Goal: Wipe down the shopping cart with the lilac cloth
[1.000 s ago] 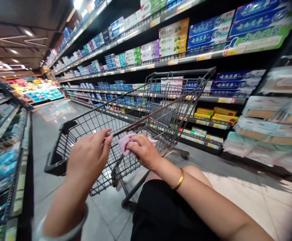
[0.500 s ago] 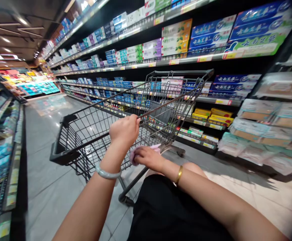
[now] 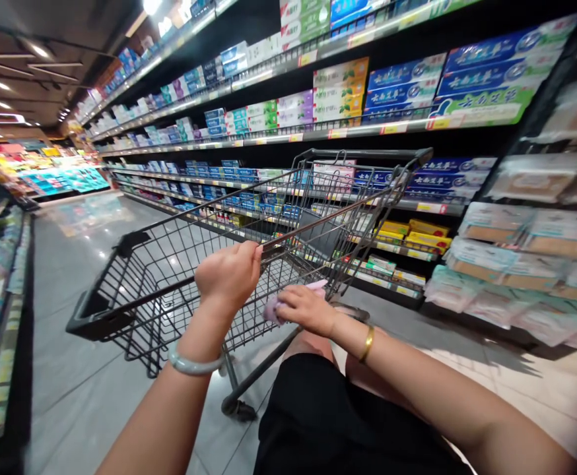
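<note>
- Head view: left hand (image 3: 229, 276) fisted tight round the shopping cart (image 3: 179, 264) top rail; right hand (image 3: 304, 309), fingers curled, presses a pink cloth (image 3: 272, 310) on the wire side below.
- Risk: cart rolls on the glossy floor (image 3: 70, 396), cloth slips off.
- Thin metal wire grid, soft crumpled cloth.

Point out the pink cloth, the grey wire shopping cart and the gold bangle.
pink cloth (image 3: 271, 310): head view, bunched end beside the fingers.
grey wire shopping cart (image 3: 120, 305): head view, black front rim.
gold bangle (image 3: 366, 344): head view, band's outer face.
</note>
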`<state>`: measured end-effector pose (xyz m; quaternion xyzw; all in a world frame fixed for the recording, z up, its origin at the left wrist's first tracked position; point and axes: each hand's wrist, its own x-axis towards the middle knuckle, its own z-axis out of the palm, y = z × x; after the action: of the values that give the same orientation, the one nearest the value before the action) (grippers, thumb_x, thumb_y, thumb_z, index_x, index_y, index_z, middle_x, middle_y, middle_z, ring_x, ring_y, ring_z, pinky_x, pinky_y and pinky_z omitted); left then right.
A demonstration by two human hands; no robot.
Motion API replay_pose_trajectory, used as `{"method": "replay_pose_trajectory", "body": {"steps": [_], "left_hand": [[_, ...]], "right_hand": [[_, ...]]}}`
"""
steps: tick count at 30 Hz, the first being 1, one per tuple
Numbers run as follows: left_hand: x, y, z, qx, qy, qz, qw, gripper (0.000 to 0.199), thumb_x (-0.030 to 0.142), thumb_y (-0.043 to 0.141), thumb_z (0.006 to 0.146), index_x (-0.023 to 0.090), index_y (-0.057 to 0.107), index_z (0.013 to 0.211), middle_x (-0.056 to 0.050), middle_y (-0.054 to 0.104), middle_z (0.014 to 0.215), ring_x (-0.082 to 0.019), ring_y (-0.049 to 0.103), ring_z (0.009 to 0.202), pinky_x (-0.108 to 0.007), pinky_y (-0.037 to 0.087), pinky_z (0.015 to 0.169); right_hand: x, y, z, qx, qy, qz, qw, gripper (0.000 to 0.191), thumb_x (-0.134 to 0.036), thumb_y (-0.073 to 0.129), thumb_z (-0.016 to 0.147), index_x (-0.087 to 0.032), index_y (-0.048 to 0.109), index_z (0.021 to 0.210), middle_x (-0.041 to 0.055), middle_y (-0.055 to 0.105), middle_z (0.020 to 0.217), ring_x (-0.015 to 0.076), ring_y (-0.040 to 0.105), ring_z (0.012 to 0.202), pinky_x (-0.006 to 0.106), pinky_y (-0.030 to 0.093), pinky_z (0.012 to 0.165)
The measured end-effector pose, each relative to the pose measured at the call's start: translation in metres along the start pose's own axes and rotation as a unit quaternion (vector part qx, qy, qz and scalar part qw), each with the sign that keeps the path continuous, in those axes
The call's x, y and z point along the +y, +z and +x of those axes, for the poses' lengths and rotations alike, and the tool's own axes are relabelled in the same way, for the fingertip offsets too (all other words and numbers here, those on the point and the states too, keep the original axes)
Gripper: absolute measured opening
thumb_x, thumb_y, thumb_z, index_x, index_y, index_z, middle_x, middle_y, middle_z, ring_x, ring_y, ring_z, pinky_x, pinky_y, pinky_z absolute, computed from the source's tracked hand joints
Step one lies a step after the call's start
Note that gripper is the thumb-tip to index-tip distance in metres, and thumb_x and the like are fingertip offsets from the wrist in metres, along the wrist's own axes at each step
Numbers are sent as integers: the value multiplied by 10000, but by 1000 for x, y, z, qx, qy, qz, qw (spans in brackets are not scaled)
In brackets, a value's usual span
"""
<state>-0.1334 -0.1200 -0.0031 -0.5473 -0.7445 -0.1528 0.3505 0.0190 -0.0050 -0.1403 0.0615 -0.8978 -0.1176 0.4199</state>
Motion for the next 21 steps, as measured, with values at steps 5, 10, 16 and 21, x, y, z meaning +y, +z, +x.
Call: {"method": "replay_pose_trajectory", "body": {"steps": [5,10,16,21], "left_hand": [[-17,-1,-6,20,7,1,1000,510,488,305,1041,232,688,823,-64,745,785,-229,658,718,-351,196,573],[-34,-1,-5,15,5,-15,1000,510,508,328,1031,238,683,783,-57,738,764,-218,652,722,-344,213,581],[-49,6,3,5,-8,-32,999,516,514,334,1023,238,679,757,-65,718,740,-227,639,719,-337,213,585],[-46,5,11,19,10,-58,998,493,453,357,1023,214,663,719,-88,711,744,-268,653,780,-364,324,675]], "right_hand": [[14,-16,2,91,124,-26,988,173,-201,552,997,-217,714,1057,83,674,1103,205,560,1094,359,503,965],[13,-28,-4,8,68,-8,998,163,-229,572,985,-246,719,1054,65,691,1107,203,569,1094,349,517,917],[39,-57,15,94,162,-71,980,223,-203,519,1007,-239,732,1062,77,681,1134,218,575,1113,406,499,995],[45,-67,22,49,85,-73,993,199,-217,537,1008,-248,733,1017,51,702,1068,187,586,1035,324,522,906]]}}
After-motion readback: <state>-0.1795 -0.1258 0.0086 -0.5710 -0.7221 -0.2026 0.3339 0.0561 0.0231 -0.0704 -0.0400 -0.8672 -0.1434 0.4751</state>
